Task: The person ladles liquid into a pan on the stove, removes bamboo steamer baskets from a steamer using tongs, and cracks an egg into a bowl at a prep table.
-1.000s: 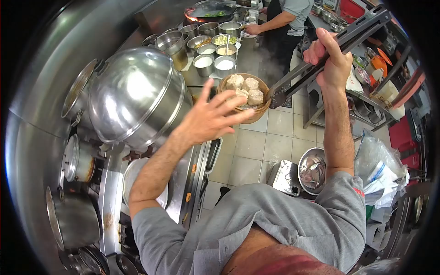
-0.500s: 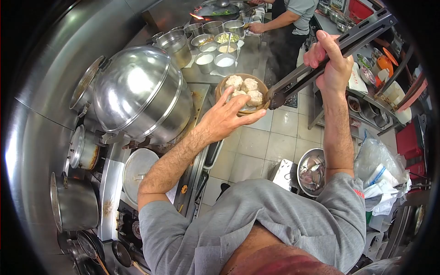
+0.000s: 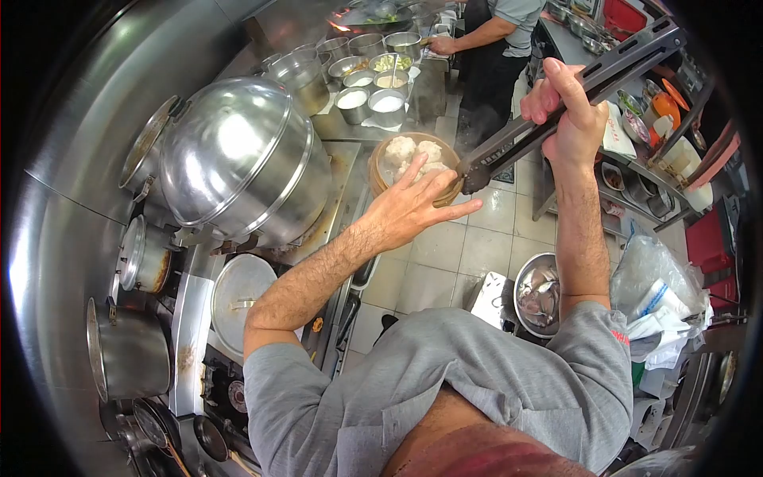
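Note:
My right hand (image 3: 571, 119) is closed around a pair of dark metal tongs (image 3: 608, 67), held up at a slant. The tongs' tips grip the right rim of a round bamboo steamer basket (image 3: 378, 179). Inside the basket sit several pale dumplings (image 3: 400, 149), with a little steam above. My left hand (image 3: 409, 208) reaches over the basket's near side with its fingers stretched and spread. Its fingertips cover part of the dumplings, and I cannot tell whether they touch them. The basket appears held in the air, above floor level.
To the left stands a large domed steel steamer (image 3: 238, 159). Behind the basket are several steel containers of ingredients (image 3: 388, 106) and a flaming wok (image 3: 373, 20). A co-worker (image 3: 509, 40) stands there. A bowl of fish (image 3: 539, 296) lies lower right; a shelf (image 3: 628, 195) stands at right.
My left hand has shifted right across the basket and now hides more of the dumplings. The basket, still in the tongs, sits slightly further left in view. The co-worker's wok has tilted or moved.

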`<state>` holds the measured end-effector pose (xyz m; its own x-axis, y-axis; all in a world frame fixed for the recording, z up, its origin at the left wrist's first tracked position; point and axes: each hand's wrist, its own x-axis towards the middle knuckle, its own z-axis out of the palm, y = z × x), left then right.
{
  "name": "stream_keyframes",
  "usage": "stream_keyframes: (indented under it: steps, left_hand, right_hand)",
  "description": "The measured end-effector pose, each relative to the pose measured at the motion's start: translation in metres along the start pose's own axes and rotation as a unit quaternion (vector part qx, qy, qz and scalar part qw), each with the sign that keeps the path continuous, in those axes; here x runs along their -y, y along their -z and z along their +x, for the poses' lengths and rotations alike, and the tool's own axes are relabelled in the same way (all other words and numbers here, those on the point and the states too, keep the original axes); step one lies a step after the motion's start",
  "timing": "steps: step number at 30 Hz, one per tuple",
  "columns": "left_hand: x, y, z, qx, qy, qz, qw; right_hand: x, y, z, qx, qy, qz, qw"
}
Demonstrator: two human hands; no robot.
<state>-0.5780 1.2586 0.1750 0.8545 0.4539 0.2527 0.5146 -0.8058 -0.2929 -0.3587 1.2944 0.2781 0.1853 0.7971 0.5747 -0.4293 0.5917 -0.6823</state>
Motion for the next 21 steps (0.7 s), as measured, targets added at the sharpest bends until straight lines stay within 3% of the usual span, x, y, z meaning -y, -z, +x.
stream_keyframes:
  steps: [5, 7, 11, 14, 19, 21]
  left_hand:
    - [-0.016, 0.012, -0.009, -0.039, -0.011, 0.017, 0.999]
    - [-0.022, 0.025, -0.013, -0.063, -0.031, 0.108, 0.992]
    - [-0.017, 0.053, 0.001, -0.134, -0.043, 0.077, 0.987]
    - [-0.019, 0.060, 0.015, -0.175, -0.075, 0.012, 0.982]
    - [-0.025, 0.048, 0.029, -0.239, -0.145, -0.100, 0.955]
    - [-0.034, 0.037, 0.033, -0.244, -0.144, -0.155, 0.946]
  right_hand:
    - [-0.002, 0.003, -0.009, -0.022, 0.010, -0.022, 0.999]
    - [-0.003, 0.008, -0.022, -0.048, 0.016, -0.055, 0.997]
    - [0.024, 0.025, -0.080, -0.132, -0.010, -0.156, 0.979]
    - [0.063, 0.044, -0.141, -0.189, 0.025, -0.216, 0.958]
    - [0.159, 0.018, -0.260, -0.337, 0.107, -0.305, 0.884]
    - [0.205, -0.011, -0.309, -0.422, 0.110, -0.388, 0.812]
